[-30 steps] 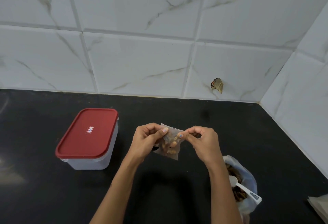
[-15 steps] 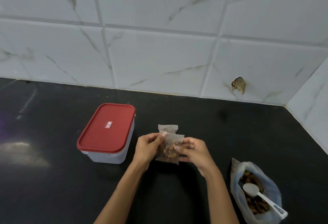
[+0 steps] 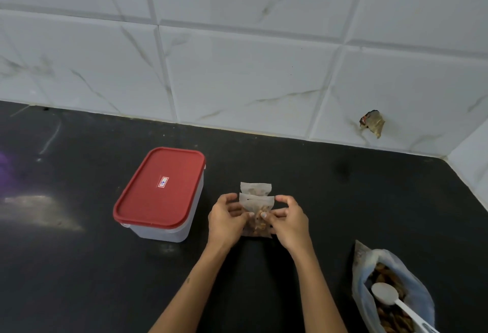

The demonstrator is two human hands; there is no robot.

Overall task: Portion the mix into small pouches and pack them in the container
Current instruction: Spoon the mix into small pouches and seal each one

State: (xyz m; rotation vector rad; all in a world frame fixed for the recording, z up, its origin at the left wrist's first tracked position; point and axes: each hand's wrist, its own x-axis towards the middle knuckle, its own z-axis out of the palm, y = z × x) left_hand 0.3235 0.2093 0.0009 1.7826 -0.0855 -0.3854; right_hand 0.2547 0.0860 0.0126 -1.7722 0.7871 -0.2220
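Observation:
A small clear pouch of brown mix lies on the black counter between my hands. My left hand pinches its left edge and my right hand pinches its right edge, thumbs on top of the mix. A second filled pouch lies flat just behind it, touched by neither hand. The white container with its red lid closed stands to the left of my hands. At the lower right an open plastic bag of mix holds a white spoon.
A white marble-tiled wall runs along the back of the counter and turns a corner at the right. A small scrap sticks to the wall above the counter at the right.
Both hands have lowered the pouch from in front of me down onto the counter, just in front of the second pouch. The view has shifted left and tilted down.

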